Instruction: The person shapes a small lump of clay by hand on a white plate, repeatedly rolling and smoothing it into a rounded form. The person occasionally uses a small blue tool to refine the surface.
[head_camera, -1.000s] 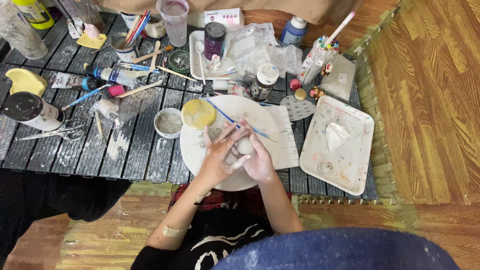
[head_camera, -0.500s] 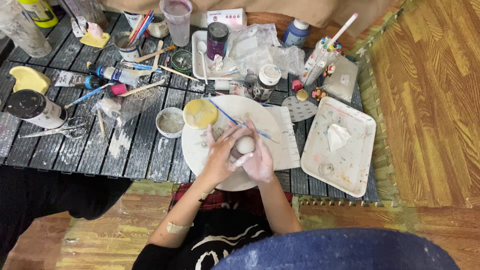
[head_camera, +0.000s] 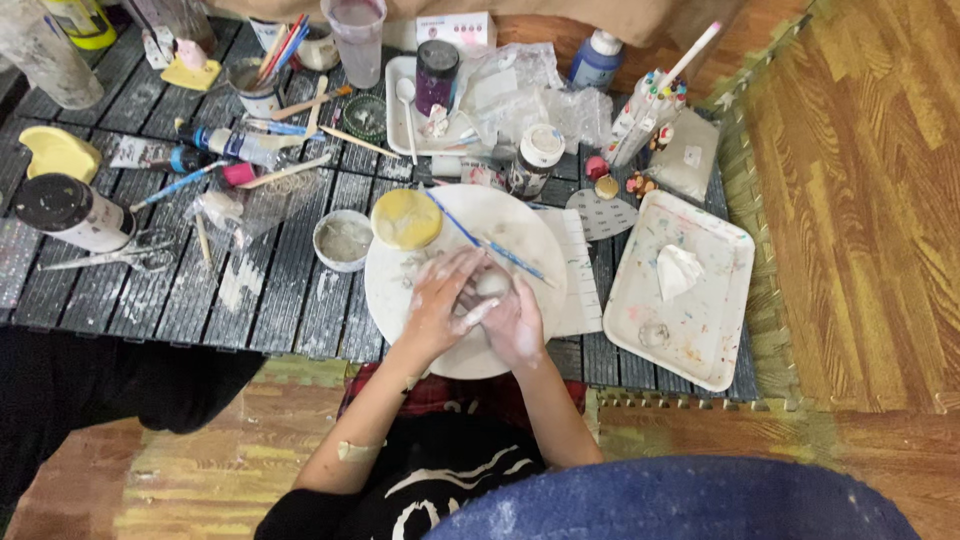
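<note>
Both hands meet over the near half of a round white board (head_camera: 400, 290), which serves as the work surface. The left hand (head_camera: 440, 310) and the right hand (head_camera: 515, 325) are curled around a small pale lump of clay (head_camera: 490, 283); their white-dusted fingers close on it from either side, leaving only its top visible between the fingertips. The lump sits low over the board, though contact with it cannot be confirmed. Just beyond the fingertips, a blue-handled brush (head_camera: 485, 240) lies diagonally across the board, within reach. To the left of the brush, a yellow disc (head_camera: 407, 218) rests on the board's far edge. Left of the board stands a small bowl (head_camera: 343, 240) of grey liquid. To the right of the right hand, a paint-stained white tray (head_camera: 640, 300) holds a crumpled tissue (head_camera: 678, 270).
</note>
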